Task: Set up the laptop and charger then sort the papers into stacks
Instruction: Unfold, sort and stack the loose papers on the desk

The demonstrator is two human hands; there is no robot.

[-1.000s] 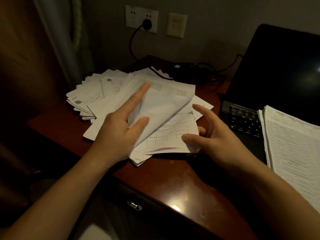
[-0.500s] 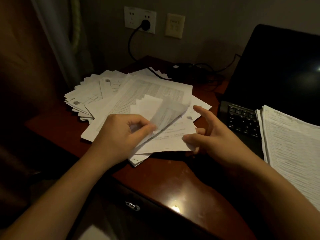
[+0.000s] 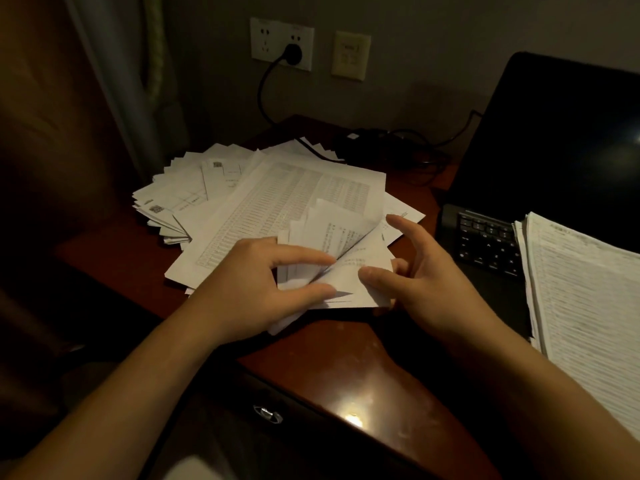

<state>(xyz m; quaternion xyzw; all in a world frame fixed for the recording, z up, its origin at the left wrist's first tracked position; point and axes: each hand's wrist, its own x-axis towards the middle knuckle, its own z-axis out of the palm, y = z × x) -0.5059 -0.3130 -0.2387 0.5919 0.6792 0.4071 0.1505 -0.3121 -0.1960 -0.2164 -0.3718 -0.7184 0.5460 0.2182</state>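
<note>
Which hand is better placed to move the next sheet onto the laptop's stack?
Right, probably: the right hand pinches the small sheets and is nearer the stack; the left hand leafs.

L hand [image 3: 249,282]: off big sheet [image 3: 294,199], prob. onto slips [image 3: 341,237]

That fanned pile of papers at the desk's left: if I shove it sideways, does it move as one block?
Probably not: the fanned pile is splayed and loose, so sheets would likely shear apart. Likely floppy too; small sheets curl where the left hand lifts them.
</note>
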